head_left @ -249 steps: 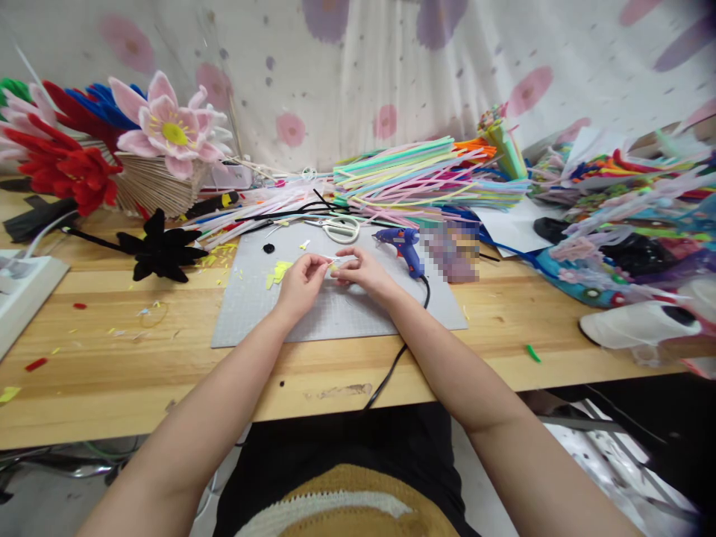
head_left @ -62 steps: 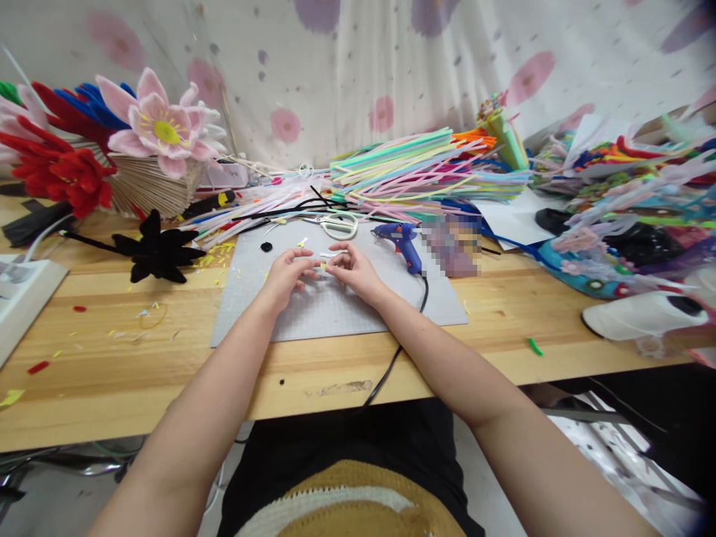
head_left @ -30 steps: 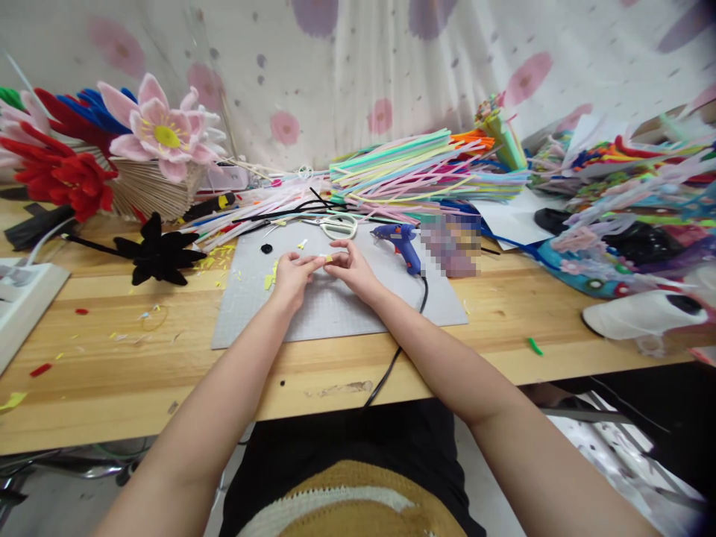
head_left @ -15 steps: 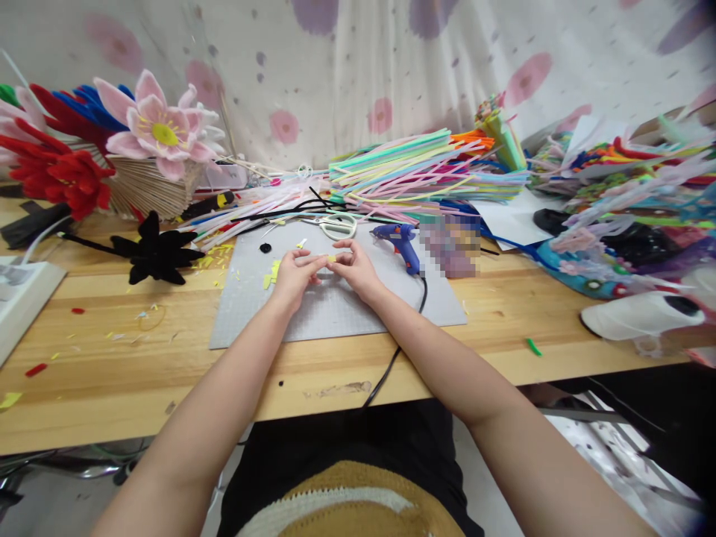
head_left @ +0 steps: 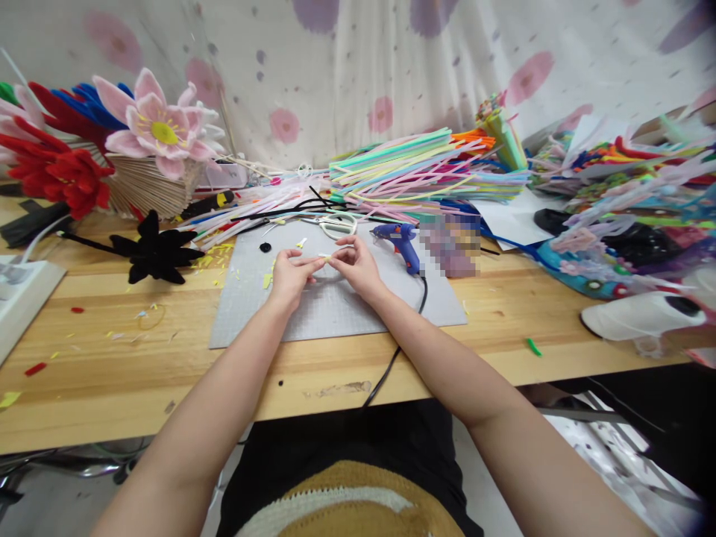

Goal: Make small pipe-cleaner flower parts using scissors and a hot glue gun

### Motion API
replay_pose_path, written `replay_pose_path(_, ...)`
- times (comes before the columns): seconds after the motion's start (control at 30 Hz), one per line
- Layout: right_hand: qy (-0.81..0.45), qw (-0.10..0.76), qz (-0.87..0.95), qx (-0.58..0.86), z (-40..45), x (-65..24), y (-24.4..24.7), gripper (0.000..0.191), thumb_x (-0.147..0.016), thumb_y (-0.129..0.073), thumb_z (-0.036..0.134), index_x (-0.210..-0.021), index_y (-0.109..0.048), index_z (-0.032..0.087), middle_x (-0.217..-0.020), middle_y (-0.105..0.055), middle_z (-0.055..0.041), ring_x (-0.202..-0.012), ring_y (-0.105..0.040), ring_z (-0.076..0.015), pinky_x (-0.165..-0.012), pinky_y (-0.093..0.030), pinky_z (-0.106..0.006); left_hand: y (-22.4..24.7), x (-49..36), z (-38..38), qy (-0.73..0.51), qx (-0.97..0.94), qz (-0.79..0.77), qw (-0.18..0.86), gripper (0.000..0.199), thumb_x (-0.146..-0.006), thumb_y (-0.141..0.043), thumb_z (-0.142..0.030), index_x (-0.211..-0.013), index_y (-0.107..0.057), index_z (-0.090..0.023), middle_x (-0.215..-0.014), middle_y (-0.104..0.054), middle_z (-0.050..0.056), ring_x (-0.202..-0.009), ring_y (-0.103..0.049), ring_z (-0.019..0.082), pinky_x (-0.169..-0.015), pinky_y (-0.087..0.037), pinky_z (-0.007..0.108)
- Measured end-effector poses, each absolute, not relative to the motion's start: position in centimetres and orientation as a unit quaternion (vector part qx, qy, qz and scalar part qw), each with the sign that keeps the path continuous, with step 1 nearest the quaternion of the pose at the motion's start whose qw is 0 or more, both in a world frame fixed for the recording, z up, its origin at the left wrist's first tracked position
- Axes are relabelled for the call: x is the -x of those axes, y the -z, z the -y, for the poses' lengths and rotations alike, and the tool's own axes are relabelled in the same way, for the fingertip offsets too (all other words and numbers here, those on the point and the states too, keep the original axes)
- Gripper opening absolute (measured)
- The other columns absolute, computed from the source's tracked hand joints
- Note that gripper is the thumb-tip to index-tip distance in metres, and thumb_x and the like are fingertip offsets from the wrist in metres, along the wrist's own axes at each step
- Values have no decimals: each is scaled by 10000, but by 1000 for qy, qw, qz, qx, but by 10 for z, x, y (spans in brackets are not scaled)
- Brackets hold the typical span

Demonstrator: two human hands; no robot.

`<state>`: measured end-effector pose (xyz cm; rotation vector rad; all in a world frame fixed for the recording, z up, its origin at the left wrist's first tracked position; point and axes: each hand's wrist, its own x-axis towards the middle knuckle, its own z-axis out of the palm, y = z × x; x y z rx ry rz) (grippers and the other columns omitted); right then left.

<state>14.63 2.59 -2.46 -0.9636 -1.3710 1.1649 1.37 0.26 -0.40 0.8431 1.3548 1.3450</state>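
Over the grey cutting mat [head_left: 335,321], my left hand [head_left: 294,277] and my right hand [head_left: 358,267] meet at the fingertips. Between them is a small pale yellow piece [head_left: 327,259], pinched by both hands and partly hidden by the fingers. Yellow scraps [head_left: 268,281] lie on the mat just left of my left hand. Behind my hands are white-handled scissors [head_left: 338,225], and a small black coil [head_left: 265,247] sits on the mat's left side. To the right of my right hand rests a blue glue gun [head_left: 403,246].
A black fuzzy flower [head_left: 156,250] lies left of the mat, with a pink flower [head_left: 162,133] behind it. Pipe cleaners [head_left: 391,168] are heaped at the back. A white power strip [head_left: 25,298] is far left, a white device [head_left: 641,315] far right.
My left hand has shifted slightly left, and its fingers have tilted a little around the small piece. Less of the yellow scraps shows beside it.
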Motion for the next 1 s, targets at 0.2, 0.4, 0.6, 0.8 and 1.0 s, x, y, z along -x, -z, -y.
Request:
replay_pose_path(0.2, -481, 523, 577, 403, -24, -146, 24, 387, -645, -664, 311, -931, -419, 223, -709, -599, 48, -662, -574, -112, -695, -446, -294, 1, -14, -2, -552, -365, -570, 487, 570, -506, -779, -164, -850, -327, -209, -719, -672, 2, -563, -594, 111, -444, -372, 186)
replay_pose_path(0.4, -483, 516, 586, 396, -25, -146, 26, 374, -662, -640, 308, -948, -416, 221, -735, -604, 35, -692, -584, -118, -710, -452, -294, 0, -15, -1, -549, -365, -575, 484, 593, -481, -787, -167, -836, -316, -210, -676, -655, -20, -486, -545, 83, -432, -354, 186)
replay_pose_path(0.6, -500, 512, 590, 373, -25, -146, 24, 387, -652, -624, 290, -962, -400, 228, -748, -601, 42, -679, -577, -110, -712, -460, -300, 2, -16, -3, -567, -343, -554, 504, 592, -457, -784, -155, -829, -325, -205, -663, -634, -38, -495, -536, 77, -438, -339, 185)
replay_pose_path(0.8, -530, 492, 602, 338, -23, -142, 25, 468, -609, -659, 248, -985, -383, 232, -769, -598, 39, -706, -585, -110, -719, -460, -290, 1, -15, -3, -587, -313, -508, 548, 548, -440, -767, -110, -792, -355, -193, -608, -580, -60, -503, -522, 61, -455, -310, 171)
replay_pose_path(1.0, -531, 487, 595, 354, -24, -143, 27, 460, -621, -670, 276, -979, -384, 229, -714, -600, 54, -648, -571, -103, -677, -444, -277, 0, -15, -2, -577, -316, -497, 566, 563, -416, -794, -130, -768, -360, -198, -521, -494, -96, -480, -500, 63, -433, -275, 160)
